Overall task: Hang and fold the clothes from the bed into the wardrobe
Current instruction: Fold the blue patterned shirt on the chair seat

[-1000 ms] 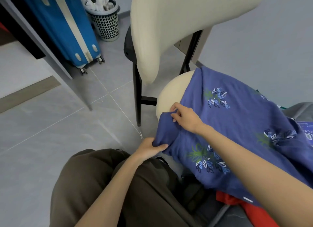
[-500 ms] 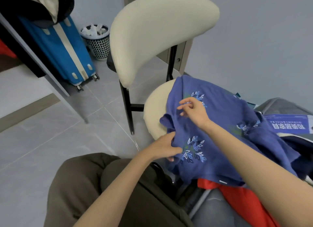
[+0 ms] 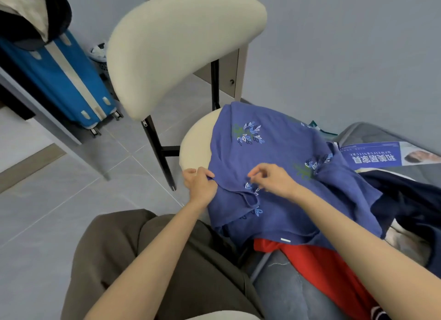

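The left hand (image 3: 200, 184) grips the near-left edge of the shirt (image 3: 274, 147). Its fingers are curled round a fold of cloth right where the fabric drops off the front of the chair seat (image 3: 193, 150). The back of the hand faces up, the wrist is straight, and the forearm runs up from the bottom left across the person's olive trousers (image 3: 143, 260).

The right hand (image 3: 274, 180) comes in on a long arm from the lower right. The arm passes over the red garment (image 3: 322, 267) and the shirt's hem. The hand sits over the middle of the shirt beside a leaf print, palm down and knuckles raised. Its fingers (image 3: 254, 174) are curled and point left toward the left hand, with thumb and forefinger close together. I cannot tell whether they pinch the cloth or only hang just above it. The two hands are near each other but apart.

The shirt is blue with scattered leaf prints. It is spread over the right part of the seat and spills down toward the person's lap, lying on top of the red garment, which lies over jeans (image 3: 281, 293). A navy garment (image 3: 410, 200) lies just to its right, and a blue leaflet (image 3: 372, 156) rests on the grey bed (image 3: 372, 131) behind.

The chair's cream back (image 3: 179, 45) curves up on the left. Behind it stand a blue suitcase (image 3: 64, 81) and a partly hidden bin (image 3: 99, 53).
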`<action>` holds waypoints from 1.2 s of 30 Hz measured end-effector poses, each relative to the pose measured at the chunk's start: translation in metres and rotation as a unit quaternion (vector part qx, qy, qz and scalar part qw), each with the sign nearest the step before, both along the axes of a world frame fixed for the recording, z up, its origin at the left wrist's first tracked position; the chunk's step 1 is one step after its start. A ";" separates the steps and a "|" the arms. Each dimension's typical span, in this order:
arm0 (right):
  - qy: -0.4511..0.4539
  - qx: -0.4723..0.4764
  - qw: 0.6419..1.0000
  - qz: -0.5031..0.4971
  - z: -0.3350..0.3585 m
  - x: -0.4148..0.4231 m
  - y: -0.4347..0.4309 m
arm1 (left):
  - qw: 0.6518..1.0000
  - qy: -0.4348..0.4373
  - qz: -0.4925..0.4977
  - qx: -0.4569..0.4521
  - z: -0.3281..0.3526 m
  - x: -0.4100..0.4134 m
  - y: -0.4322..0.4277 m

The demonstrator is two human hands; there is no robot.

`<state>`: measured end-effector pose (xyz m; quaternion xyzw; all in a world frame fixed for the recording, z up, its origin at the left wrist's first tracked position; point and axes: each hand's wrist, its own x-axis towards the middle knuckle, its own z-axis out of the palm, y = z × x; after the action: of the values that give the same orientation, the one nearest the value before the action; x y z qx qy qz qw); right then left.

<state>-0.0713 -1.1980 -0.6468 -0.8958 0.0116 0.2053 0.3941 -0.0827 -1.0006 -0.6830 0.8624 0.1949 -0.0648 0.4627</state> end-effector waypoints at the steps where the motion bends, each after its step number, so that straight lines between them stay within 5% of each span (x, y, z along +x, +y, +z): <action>1: -0.010 -0.009 1.000 0.010 -0.005 -0.006 0.002 | 0.999 0.031 0.019 -0.027 0.002 0.004 0.000; 4: -0.020 -0.030 0.998 0.044 -0.020 -0.018 0.007 | 0.989 0.077 -0.009 -0.126 -0.001 0.015 0.001; 8: -0.019 -0.072 0.994 0.077 -0.030 -0.017 0.009 | 0.989 0.047 -0.018 -0.138 0.006 0.025 -0.001; 12: -0.018 -0.023 0.999 0.032 -0.031 -0.009 0.005 | 0.981 0.018 -0.032 -0.190 0.025 0.046 -0.009; 16: -0.016 -0.065 0.998 0.005 -0.033 -0.002 -0.005 | 0.947 0.088 -0.047 -0.304 0.041 0.064 -0.025; 23: -0.120 -0.062 0.989 -0.053 -0.012 -0.004 -0.032 | 0.965 0.045 -0.051 -0.253 0.033 0.054 -0.040; 27: -0.157 -0.021 0.976 -0.151 0.014 -0.013 -0.067 | 0.967 0.042 -0.114 -0.224 0.043 0.045 -0.065; 30: -0.182 -0.076 0.955 -0.222 0.025 -0.030 -0.106 | 0.966 0.026 -0.168 -0.195 0.054 0.041 -0.101; 36: 0.020 -0.258 0.931 -0.257 0.032 -0.071 -0.167 | 0.942 0.016 -0.292 -0.163 0.063 0.030 -0.177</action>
<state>-0.1427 -1.3652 -0.6150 -0.9287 0.3022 0.1043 0.1880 -0.0529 -1.1777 -0.6199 0.7932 -0.0715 -0.2415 0.5545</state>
